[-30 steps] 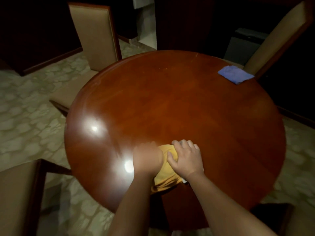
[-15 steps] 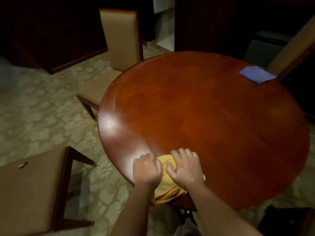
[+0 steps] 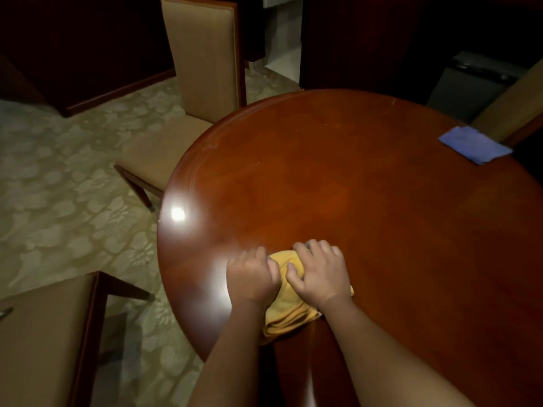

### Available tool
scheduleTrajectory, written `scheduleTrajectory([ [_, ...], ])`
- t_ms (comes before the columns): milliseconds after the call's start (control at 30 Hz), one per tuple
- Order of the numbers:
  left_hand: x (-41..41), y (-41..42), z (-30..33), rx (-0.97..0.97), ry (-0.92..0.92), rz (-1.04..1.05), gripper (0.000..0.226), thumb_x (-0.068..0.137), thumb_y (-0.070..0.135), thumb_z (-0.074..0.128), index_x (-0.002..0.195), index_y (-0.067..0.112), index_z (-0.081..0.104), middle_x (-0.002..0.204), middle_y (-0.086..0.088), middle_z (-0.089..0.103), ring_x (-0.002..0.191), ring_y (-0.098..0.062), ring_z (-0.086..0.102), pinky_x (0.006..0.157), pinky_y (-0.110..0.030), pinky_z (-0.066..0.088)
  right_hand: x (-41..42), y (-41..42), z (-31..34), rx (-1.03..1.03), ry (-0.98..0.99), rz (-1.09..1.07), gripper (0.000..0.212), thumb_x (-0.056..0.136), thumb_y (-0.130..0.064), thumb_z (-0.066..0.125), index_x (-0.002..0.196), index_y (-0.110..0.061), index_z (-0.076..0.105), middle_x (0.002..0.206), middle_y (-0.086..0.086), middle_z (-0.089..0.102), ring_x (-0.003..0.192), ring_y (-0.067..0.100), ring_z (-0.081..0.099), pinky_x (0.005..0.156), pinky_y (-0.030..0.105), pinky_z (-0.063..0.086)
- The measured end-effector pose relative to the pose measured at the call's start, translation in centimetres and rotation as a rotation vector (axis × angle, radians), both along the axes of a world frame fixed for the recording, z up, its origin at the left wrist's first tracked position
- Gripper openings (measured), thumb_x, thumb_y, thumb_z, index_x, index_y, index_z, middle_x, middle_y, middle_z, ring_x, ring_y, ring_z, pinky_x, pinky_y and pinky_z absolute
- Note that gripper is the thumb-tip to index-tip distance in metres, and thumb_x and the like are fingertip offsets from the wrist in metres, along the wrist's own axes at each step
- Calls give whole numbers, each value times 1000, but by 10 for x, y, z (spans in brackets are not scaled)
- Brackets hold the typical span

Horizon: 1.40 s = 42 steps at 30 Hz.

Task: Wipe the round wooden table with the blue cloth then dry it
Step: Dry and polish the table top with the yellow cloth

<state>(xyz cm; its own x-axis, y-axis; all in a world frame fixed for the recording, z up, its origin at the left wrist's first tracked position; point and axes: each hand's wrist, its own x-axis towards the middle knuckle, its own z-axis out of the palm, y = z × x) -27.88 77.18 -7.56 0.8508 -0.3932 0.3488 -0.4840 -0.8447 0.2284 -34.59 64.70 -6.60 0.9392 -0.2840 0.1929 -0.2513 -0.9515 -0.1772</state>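
Observation:
The round wooden table fills the right of the head view, glossy with light glare near its left rim. A yellow cloth is bunched on the near left part of the table. My left hand grips its left side with curled fingers. My right hand lies over its right side, fingers bent onto the cloth. The blue cloth lies flat at the far right edge, well away from both hands.
A beige upholstered chair stands at the table's far left. Another chair seat is at the near left. A third chair back leans behind the blue cloth, next to a dark bin. Patterned carpet covers the floor.
Both hands with the yellow cloth have slid left along the table's near edge, then a little inward from the rim. The blue cloth has stayed in place.

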Motion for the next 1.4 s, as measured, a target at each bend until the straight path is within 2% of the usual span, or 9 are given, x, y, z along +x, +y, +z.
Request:
scheduleTrajectory([
  [400, 145, -62, -1, -24, -66, -14, 25, 69, 24, 39, 52, 12, 52, 47, -4, 50, 43, -26, 49, 46, -26, 29, 142, -57, -5, -25, -54, -55, 43, 81, -43, 39, 97, -15, 67, 82, 4, 61, 77, 26, 58, 68, 36, 46],
  [767, 257, -121, -2, -8, -87, -57, 27, 71, 25, 37, 52, 13, 52, 46, -3, 48, 41, -25, 45, 47, -27, 23, 247, -109, -6, -39, -52, -113, 43, 83, -43, 38, 99, -14, 66, 83, 4, 62, 79, 26, 58, 69, 36, 45],
  [967, 306, -146, -7, -25, -85, -57, 30, 74, 26, 35, 53, 13, 51, 47, -3, 47, 41, -24, 44, 47, -27, 25, 295, -136, -7, -35, -53, -113, 44, 84, -45, 36, 101, -16, 65, 86, 3, 62, 82, 25, 58, 72, 38, 45],
  [1167, 307, -145, -3, -52, -73, -84, 29, 75, 24, 37, 55, 10, 52, 49, -6, 49, 42, -26, 45, 49, -27, 26, 301, -139, -3, 2, -22, -83, 51, 85, -47, 31, 108, -15, 64, 93, 5, 63, 89, 28, 57, 77, 39, 43],
  [1267, 283, -127, -1, -44, -84, -89, 27, 74, 24, 40, 55, 9, 53, 50, -8, 51, 43, -28, 47, 47, -27, 27, 277, -127, -2, 14, 10, -47, 54, 85, -49, 28, 111, -16, 62, 96, 5, 63, 93, 28, 56, 79, 39, 41],
  [1400, 228, -93, -2, -29, -74, -116, 25, 73, 24, 42, 56, 10, 53, 51, -7, 50, 44, -28, 47, 49, -27, 23, 221, -93, -2, 18, 9, -50, 49, 84, -48, 33, 105, -15, 64, 90, 4, 62, 86, 28, 58, 74, 39, 44],
])
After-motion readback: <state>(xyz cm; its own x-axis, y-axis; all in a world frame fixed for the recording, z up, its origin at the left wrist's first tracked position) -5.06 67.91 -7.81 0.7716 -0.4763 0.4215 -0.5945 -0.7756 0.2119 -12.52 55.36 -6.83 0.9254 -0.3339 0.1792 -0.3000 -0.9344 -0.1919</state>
